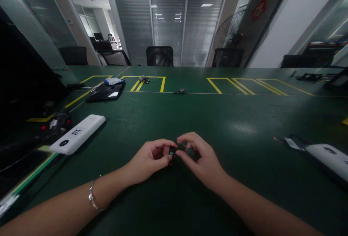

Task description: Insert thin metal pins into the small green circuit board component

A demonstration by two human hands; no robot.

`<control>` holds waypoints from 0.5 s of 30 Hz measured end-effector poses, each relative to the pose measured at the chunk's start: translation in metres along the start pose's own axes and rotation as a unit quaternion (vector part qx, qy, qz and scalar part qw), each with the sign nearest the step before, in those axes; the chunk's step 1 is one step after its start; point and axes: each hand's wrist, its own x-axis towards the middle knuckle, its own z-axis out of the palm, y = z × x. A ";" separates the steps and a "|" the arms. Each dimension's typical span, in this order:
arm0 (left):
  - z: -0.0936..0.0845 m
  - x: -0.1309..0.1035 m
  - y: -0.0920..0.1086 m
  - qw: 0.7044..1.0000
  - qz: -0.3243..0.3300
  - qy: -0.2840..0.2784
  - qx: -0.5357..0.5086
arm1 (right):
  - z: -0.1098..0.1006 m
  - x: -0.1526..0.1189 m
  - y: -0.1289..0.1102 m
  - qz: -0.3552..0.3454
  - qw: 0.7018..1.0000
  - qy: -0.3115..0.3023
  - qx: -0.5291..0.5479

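My left hand [152,158] pinches a small dark block-like object [172,152] between thumb and fingers, just above the green table [174,120]. A greenish patch shows on the face of that object; its exact kind is too small to make out. Close to its right side is my right hand [199,156], curved, with the thumb and index fingertips apart. The thumb tip comes right up beside the small object; I cannot tell whether it touches. Nothing shows clearly between the right fingers.
At left lie a white power bank [87,129] marked 22 and a black device with red buttons [58,121]. Another white power bank [328,156] with a cable is at right. Farther back are a black flat case [104,92], metal parts [144,79] and a small dark part [181,91].
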 end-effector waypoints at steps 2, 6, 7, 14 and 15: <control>-0.001 0.000 0.001 1.000 0.000 0.003 -0.011 | -0.001 0.000 -0.001 0.006 1.000 -0.009 -0.005; -0.003 0.001 0.005 0.999 0.013 0.024 -0.019 | -0.002 0.002 -0.004 0.018 1.000 -0.018 -0.006; -0.003 0.001 0.005 0.999 0.018 0.035 -0.025 | -0.003 0.003 -0.004 0.018 1.000 -0.017 -0.006; -0.008 0.003 0.002 0.995 0.047 0.081 -0.015 | -0.006 0.004 -0.008 0.024 0.997 -0.055 -0.050; -0.009 0.003 0.002 0.995 0.052 0.083 -0.005 | -0.006 0.004 -0.008 0.027 0.996 -0.059 -0.065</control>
